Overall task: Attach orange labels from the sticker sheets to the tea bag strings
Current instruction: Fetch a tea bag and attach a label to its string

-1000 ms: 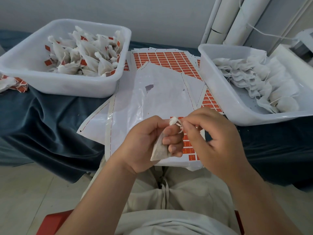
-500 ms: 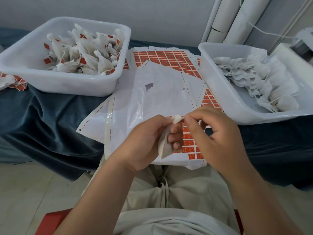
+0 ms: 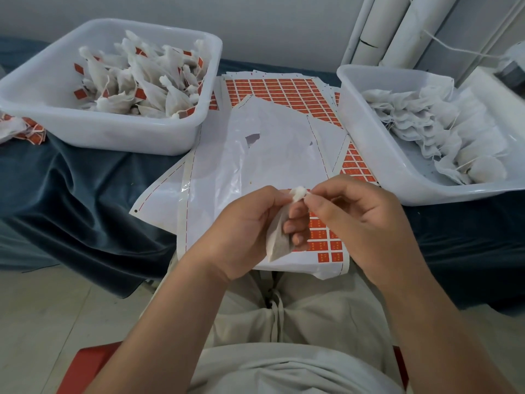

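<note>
- Left hand (image 3: 244,231) clamps a tea bag (image 3: 277,240): fingers wrapped round the body, bag hanging point-down, gathered top (image 3: 298,193) sticking up above the thumb.
- Right hand (image 3: 366,223) pinches at that gathered top with thumb and forefinger tips; string itself too small to make out.
- Both hands meet over the near edge of a sticker sheet (image 3: 326,245), above the person's lap. Only a few rows of orange labels left there, at its near right corner.
- Mostly stripped backing sheets (image 3: 270,143) fan out further off, on a dark blue cloth (image 3: 85,189).
- A full sheet of orange labels (image 3: 272,89) lies at the far end, between the two tubs.
- Far left: white tub (image 3: 119,132) holding tea bags with orange tags on them.
- A few more tagged bags (image 3: 22,129) lie on the cloth left of that tub.
- Right: second white tub (image 3: 397,172), tilted, holding plain white bags with no tags visible.
- White pipes (image 3: 392,27) stand against the wall behind the right tub.
- Red seat edge (image 3: 85,368) visible near, at bottom left.
</note>
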### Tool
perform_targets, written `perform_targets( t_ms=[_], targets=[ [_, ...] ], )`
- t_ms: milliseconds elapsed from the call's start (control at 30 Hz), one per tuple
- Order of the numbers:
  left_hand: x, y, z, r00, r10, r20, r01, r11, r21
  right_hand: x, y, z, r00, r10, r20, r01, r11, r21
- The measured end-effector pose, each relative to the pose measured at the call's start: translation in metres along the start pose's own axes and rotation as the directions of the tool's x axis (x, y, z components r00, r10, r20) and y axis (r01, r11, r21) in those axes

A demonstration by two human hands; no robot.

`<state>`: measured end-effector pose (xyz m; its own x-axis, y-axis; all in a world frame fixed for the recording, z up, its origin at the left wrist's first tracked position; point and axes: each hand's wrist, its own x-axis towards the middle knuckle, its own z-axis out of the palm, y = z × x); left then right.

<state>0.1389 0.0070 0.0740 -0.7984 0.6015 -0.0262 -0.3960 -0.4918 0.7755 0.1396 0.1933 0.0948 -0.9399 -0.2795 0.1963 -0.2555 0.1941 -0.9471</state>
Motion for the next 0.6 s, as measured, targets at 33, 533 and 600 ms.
perform_targets(
  t_ms=[33,533,600],
  targets=[
    [0.0,0.0,0.0,1.0,0.0,-0.002,0.0,1.0,0.007,0.0,0.0,-0.001,1.0,-0.022,0.0,0.022,0.999,-0.026],
    [0.001,-0.005,0.004,0.994,-0.052,0.093,0.047,0.997,0.054,0.003,-0.003,-0.023,0.953,0.18,0.242,-0.183,0.983,-0.009],
    [0.0,-0.003,0.003,0.991,-0.087,0.103,0.085,0.996,0.023,0.0,-0.011,-0.026,0.954,0.137,0.268,-0.113,0.988,-0.102]
  ],
)
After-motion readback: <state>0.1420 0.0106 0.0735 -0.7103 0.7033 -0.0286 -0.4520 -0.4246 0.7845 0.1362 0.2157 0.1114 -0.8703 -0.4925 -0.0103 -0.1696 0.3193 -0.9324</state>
